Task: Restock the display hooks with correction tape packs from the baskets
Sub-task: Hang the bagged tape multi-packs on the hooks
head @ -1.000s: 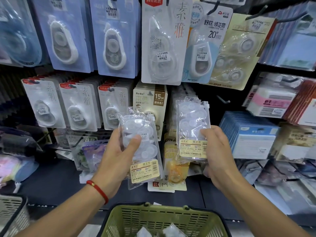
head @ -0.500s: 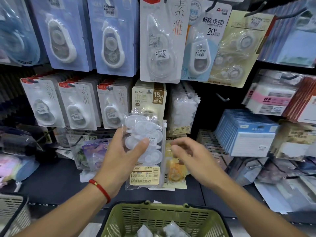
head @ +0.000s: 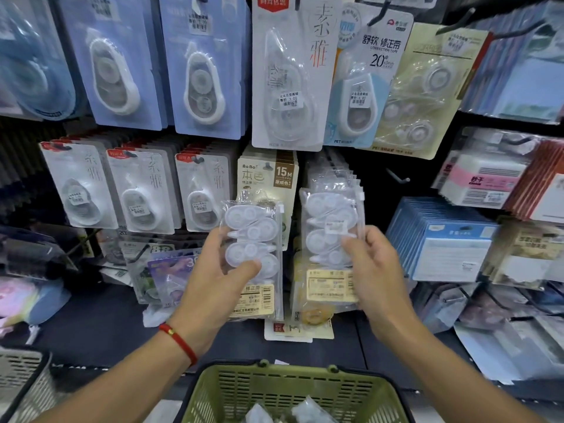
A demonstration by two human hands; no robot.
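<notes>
Below, the green basket (head: pixel 293 392) holds more packs. The left hand (head: pixel 213 285) grips one clear pack (head: pixel 253 239); the right hand (head: pixel 375 270) pinches the front pack (head: pixel 331 233) hanging on its hook. A tug could probably slide that row off.

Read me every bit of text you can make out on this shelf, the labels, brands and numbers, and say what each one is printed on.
"BoBo", "15M": beige correction tape card, middle row.
"20", "CORRECTION TAPE", "PET": white-and-blue card, top row.
"素雅": tall clear blister card; also three grey cards below.
"修正带": label of the clear pack in the left hand.
"秒干": pink-striped box.
Price stickers, barcodes, the label on the hook's front pack: too blurred.
</notes>
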